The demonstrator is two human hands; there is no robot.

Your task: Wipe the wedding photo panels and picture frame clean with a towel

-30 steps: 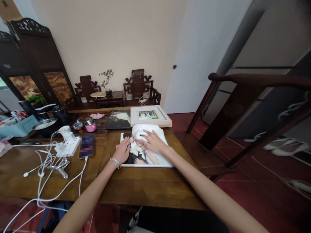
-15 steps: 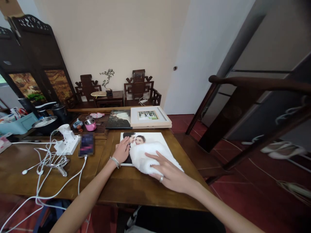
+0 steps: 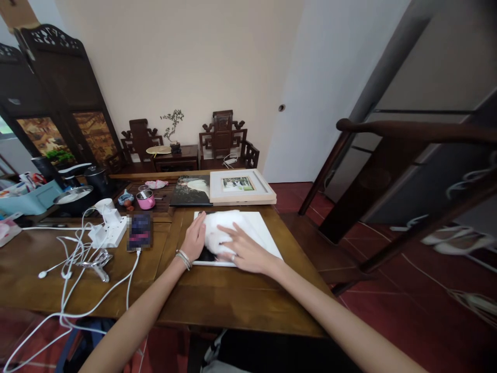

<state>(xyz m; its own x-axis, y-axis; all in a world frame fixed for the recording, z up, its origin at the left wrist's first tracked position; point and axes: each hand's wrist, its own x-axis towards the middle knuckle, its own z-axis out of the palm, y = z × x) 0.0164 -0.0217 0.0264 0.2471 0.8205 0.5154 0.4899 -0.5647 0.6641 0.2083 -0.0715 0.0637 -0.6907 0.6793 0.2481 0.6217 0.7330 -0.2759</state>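
A large photo print (image 3: 261, 231) lies flat on the wooden table (image 3: 217, 295). My left hand (image 3: 194, 241) rests flat on its left edge, fingers stretched out, a bracelet at the wrist. My right hand (image 3: 243, 250), with a ring on it, presses a fluffy white cloth (image 3: 218, 230) onto the left half of the print. The cloth covers most of the picture.
Behind the print lie a pale framed photo (image 3: 239, 185) and a dark print (image 3: 191, 190). To the left are a phone (image 3: 139, 231), a white power strip (image 3: 108, 231), tangled cables (image 3: 73, 259), a pink cup (image 3: 146, 199) and pots. A dark wooden chair (image 3: 396, 171) stands at the right.
My right hand swept the cloth from the print's top down to its lower right, then back to the left half. The left hand stayed on the left edge.
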